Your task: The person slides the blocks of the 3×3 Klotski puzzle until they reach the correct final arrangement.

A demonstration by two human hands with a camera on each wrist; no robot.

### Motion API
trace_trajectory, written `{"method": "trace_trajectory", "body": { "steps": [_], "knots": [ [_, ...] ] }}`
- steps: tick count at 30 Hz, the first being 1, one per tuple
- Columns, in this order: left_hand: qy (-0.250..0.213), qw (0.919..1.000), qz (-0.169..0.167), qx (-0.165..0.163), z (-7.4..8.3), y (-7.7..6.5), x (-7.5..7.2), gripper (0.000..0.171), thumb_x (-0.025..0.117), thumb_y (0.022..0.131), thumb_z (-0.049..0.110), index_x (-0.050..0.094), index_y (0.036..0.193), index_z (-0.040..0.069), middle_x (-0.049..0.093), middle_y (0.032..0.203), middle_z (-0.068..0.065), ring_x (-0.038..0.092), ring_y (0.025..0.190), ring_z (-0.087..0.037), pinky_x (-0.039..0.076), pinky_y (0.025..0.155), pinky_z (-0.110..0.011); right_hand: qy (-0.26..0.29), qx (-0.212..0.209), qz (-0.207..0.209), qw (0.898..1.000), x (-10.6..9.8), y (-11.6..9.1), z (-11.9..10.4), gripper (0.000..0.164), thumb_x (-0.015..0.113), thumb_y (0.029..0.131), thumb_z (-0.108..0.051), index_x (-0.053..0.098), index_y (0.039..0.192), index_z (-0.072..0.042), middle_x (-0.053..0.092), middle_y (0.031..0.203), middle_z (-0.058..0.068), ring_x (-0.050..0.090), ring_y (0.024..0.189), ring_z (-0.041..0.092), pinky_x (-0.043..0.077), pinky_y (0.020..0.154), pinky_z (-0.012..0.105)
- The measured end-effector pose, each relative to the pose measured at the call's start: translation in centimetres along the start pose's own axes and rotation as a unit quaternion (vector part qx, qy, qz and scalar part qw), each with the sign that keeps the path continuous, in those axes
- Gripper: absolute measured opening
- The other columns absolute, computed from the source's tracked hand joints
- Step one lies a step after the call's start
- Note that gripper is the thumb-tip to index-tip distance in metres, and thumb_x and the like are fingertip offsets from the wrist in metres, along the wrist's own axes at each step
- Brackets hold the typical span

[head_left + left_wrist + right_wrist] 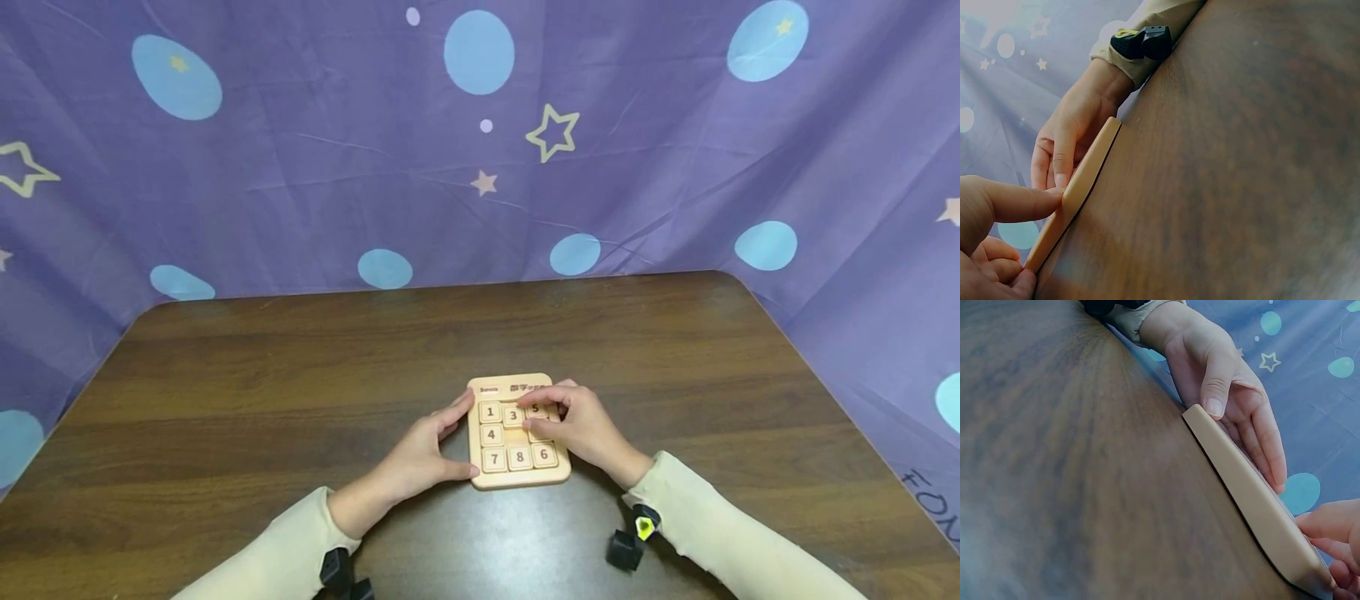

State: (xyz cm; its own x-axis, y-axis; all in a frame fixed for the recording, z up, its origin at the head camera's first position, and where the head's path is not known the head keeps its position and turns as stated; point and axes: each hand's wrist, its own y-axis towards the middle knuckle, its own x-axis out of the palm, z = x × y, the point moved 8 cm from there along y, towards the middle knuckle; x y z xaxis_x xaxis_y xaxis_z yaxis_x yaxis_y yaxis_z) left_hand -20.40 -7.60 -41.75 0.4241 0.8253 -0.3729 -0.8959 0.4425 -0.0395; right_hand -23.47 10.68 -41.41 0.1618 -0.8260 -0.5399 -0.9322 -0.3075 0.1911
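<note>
A light wooden number puzzle (521, 479) with square numbered tiles lies on the table. My left hand (418, 457) holds its left side, fingers by the upper edge and thumb at the lower corner. Over the puzzle's upper right is my right hand (588, 425). Its index fingertip and thumb tip touch the tiles between the 3 tile (513, 416) and the 5 tile (537, 409). The 3 sits slightly lower than the 1 tile (490, 412), with an open square beneath it. My right thumb and fingers hide a tile at the right of the middle row.
The brown wooden table (300, 375) runs back to a purple curtain (315, 150) with stars and blue dots. Black wrist cameras (626, 550) sit on both pale sleeves (727, 533), close over the tabletop.
</note>
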Motion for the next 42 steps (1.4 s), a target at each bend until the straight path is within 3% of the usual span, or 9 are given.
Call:
{"method": "trace_trajectory", "body": {
  "steps": [33,42],
  "knots": [
    [-0.008,1.0000,0.000,-0.004,-0.22,0.05,-0.02,0.090,0.078,0.065,-0.005,0.032,0.143,-0.005,0.026,0.152,-0.015,0.026,0.139,-0.026,0.027,0.113,-0.042,0.036,-0.005,-0.067,0.997,0.38,-0.17,-0.12,0.014,0.079,0.073,-0.015,0.076,0.086,-0.020,0.063,0.085,-0.007,0.049,0.080,0.013,0.043,0.068,0.025],
    [-0.006,1.0000,-0.001,-0.001,-0.10,0.04,-0.01,0.090,0.078,0.065,-0.004,0.032,0.143,-0.005,0.026,0.152,-0.015,0.026,0.139,-0.027,0.027,0.112,-0.042,0.034,-0.013,-0.065,0.997,0.28,-0.17,0.03,0.015,0.079,0.075,-0.018,0.076,0.089,-0.021,0.065,0.086,-0.008,0.049,0.081,0.013,0.041,0.069,0.024]
  ]
}}
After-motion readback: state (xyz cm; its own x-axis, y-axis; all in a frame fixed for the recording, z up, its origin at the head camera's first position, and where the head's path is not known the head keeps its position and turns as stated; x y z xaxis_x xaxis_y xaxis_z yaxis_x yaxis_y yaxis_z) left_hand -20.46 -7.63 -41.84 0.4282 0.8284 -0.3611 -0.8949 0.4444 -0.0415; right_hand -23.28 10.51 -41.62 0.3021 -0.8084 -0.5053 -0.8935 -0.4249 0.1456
